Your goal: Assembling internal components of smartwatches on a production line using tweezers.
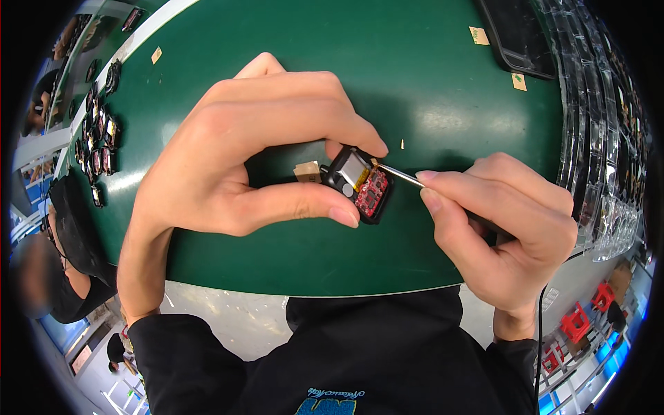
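Between the thumb and fingers of my left hand (235, 152) is a small black electronic device (373, 216), its casing open. Inside it show a silver battery cell (353, 170) with a yellow edge and a red circuit board (371, 194). My right hand (505, 221) pinches a slim tapered metal tool, apparently tweezers (402, 175). The tip meets the device's upper right edge, beside a tiny copper-coloured bit. Whether the tip grips that bit is too small to tell.
Several similar black devices (104, 135) lie at the green table's (311, 259) left edge. Clear plastic trays (588, 124) line the right. A black phone-like slab (519, 34) lies far right. Tape scraps (306, 171) and a tiny pale piece (402, 144) dot the surface. Another person sits at left.
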Tool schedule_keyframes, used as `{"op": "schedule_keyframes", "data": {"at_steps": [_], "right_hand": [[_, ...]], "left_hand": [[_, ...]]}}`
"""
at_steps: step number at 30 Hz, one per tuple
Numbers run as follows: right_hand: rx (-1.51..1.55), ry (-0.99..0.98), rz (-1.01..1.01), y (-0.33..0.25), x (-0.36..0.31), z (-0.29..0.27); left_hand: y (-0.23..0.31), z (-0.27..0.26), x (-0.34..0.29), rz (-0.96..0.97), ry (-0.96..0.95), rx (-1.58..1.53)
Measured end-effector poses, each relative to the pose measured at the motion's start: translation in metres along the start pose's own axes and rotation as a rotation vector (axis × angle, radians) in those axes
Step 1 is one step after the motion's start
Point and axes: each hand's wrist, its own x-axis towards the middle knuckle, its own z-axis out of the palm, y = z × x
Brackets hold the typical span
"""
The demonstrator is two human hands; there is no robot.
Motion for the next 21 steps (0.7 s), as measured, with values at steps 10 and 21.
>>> {"op": "schedule_keyframes", "data": {"at_steps": [10,21], "right_hand": [[-0.006,-0.021,0.037,-0.0045,0.0004,-0.0001],[0.020,-0.032,-0.007,0.0008,-0.0010,0.0005]], "left_hand": [[-0.0023,0.0013,-0.0005,0.050,-0.005,-0.002],[-0.0040,0.0022,-0.0008,0.043,0.001,-0.021]]}}
